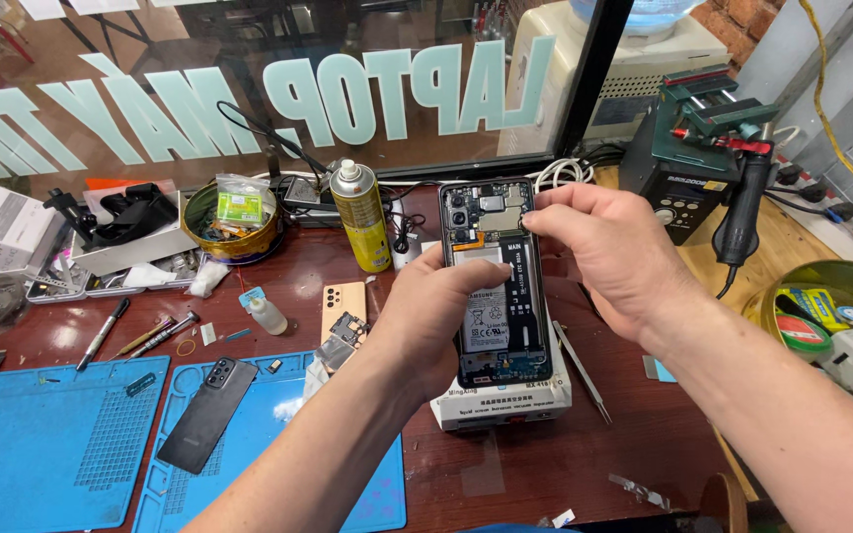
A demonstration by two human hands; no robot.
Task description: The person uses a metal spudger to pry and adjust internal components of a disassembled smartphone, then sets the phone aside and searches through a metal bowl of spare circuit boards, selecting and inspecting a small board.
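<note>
while the left hand (436, 306) grips the opened phone (497, 281) by its left edge, thumb laid across the battery, the right hand (609, 252) pinches at the phone's top right corner with thumb and forefinger closed on a small part there that is too small to make out. the phone is held up with its back off and its circuit board, cameras and battery showing, just above a white heating pad (505, 400) that sits on the dark red worktop (545, 464). a pair of tweezers (581, 372) lies just right of the pad. to the left a black back cover (206, 415) rests on a blue mat (101, 444), and a yellow spray can (360, 215) stands upright near the window beside a round tin (236, 225) of small parts. a hot air station (703, 148) stands at the right rear
</note>
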